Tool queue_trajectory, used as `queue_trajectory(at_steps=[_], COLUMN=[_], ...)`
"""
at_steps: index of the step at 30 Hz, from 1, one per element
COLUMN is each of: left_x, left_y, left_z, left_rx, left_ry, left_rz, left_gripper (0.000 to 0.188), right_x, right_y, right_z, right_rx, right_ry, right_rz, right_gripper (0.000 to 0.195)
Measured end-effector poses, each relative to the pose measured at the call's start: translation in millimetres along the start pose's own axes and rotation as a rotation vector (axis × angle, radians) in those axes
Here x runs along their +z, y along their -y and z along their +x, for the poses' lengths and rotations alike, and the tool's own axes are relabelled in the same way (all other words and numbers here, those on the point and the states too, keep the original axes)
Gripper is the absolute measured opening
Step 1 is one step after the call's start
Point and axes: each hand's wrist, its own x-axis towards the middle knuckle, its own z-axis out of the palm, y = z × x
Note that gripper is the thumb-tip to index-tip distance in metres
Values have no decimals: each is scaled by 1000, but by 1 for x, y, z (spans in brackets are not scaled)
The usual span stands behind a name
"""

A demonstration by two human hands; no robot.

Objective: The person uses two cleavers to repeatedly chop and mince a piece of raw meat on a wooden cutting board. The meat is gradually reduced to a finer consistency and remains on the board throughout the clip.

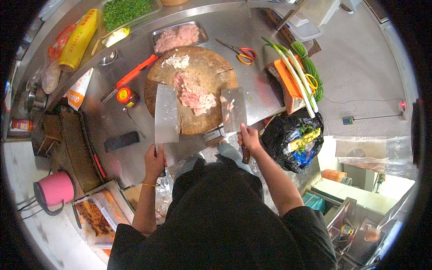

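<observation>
My left hand (156,160) grips the handle of a cleaver (166,113), whose broad blade lies over the left edge of a round wooden chopping block (219,72). In my right hand (249,139) is the handle of a second cleaver (234,108); its blade, with bits of meat stuck on it, is at the block's right edge. Between the blades, raw pale-pink meat (195,96) lies in a loose heap on the block. Chopped white pieces (177,61) sit behind it. A metal tray (206,37) of minced raw meat stands just beyond the block.
Scissors (245,55) lie behind right, near leeks (297,72) on an orange holder. Left are a red-lidded jar (127,96), a spoon (135,124), a dark phone-like slab (121,141) and an orange-red tool (136,71). A black-bagged bin (275,145) stands right of my right hand.
</observation>
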Motion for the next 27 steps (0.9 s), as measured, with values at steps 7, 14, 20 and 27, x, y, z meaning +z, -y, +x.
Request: queue_trajectory(at_steps=[7,14,20,27], left_x=[6,2,10,55], left_y=[15,3,2,-45], left_z=[55,111,101,47], left_rx=[237,409,270,-59], left_ry=[-91,24,117,180], left_rz=[357,479,445,-85], left_gripper=[27,28,26,19], right_x=[57,133,145,62], right_y=[-51,-27,19,53], right_z=[7,20,62,129], right_rx=[-31,75,158,-89], right_ry=[44,-9,2,132], right_rz=[83,239,441,-279], right_gripper=[34,28,28,30])
